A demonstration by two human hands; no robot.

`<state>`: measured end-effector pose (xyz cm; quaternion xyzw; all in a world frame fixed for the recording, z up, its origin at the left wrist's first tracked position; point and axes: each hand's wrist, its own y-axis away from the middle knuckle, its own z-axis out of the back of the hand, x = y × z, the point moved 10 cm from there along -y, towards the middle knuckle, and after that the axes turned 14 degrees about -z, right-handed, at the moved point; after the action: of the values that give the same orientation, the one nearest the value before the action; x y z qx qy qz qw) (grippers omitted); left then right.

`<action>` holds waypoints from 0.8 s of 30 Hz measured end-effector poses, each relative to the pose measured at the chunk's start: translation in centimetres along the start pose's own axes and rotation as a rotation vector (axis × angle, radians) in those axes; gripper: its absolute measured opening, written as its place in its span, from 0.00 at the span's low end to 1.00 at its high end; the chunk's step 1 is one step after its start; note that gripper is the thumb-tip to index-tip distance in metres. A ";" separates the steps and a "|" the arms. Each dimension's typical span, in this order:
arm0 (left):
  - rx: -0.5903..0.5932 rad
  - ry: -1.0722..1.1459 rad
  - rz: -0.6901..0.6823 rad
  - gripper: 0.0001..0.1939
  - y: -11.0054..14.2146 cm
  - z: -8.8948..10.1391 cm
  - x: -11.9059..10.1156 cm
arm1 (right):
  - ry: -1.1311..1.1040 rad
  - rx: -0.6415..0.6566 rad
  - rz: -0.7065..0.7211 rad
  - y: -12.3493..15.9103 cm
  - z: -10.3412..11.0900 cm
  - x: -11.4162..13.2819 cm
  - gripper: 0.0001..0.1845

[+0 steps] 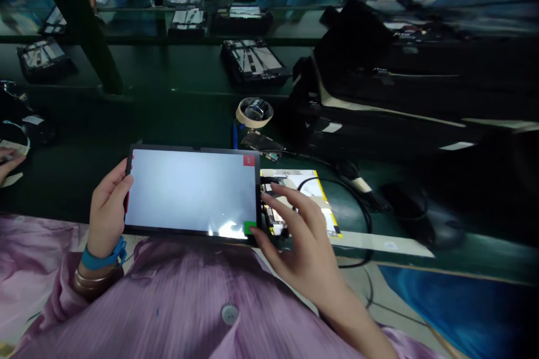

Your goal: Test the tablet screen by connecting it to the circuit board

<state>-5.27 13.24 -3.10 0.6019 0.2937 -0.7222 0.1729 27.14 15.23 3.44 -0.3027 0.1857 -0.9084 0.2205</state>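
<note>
A tablet (189, 190) with a lit, nearly white screen is held level at the table's front edge. Its screen has a red box in the upper right corner and a green box in the lower right. My left hand (108, 202) is closed around the tablet's left edge, thumb on the front. At the right edge, my right hand (305, 241) has its fingers apart; the thumb tip is at the green box, and whether it presses cannot be told. Behind those fingers lies a white, yellow-edged panel (326, 210) with a black cable (366, 213), partly hidden.
Beyond the tablet are a tape roll (247, 120), a blue pen-like tool (234, 136) and a circuit board (265, 143). A computer mouse (442, 227) and dark, blurred equipment (400, 90) lie right. Opened devices (255, 61) stand farther back. Another person's hand (10, 162) shows at left.
</note>
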 end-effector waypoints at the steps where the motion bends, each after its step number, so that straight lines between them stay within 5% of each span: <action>1: -0.004 -0.002 -0.001 0.20 0.0 0.1 0.0 | -0.021 -0.015 -0.008 0.1 0.3 -0.1 0.23; 5: -0.013 0.009 -0.019 0.18 0.0 0.2 0.0 | -0.136 -0.004 0.036 0.0 0.4 1.0 0.22; 14: 0.082 0.082 -0.059 0.20 -0.2 -1.0 -0.1 | -0.319 0.293 0.231 -0.1 -3.3 5.2 0.19; 19: 0.103 0.056 -0.081 0.20 -0.1 -1.2 -0.5 | -0.268 0.452 0.347 0.7 -5.7 7.1 0.25; 24: 0.072 0.023 -0.061 0.20 -0.2 -0.7 -0.4 | -0.305 0.324 0.355 -1.1 -2.4 7.9 0.21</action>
<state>-4.72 13.78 -2.70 0.6066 0.2878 -0.7304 0.1257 19.65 12.61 5.86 -0.3594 0.0527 -0.8175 0.4470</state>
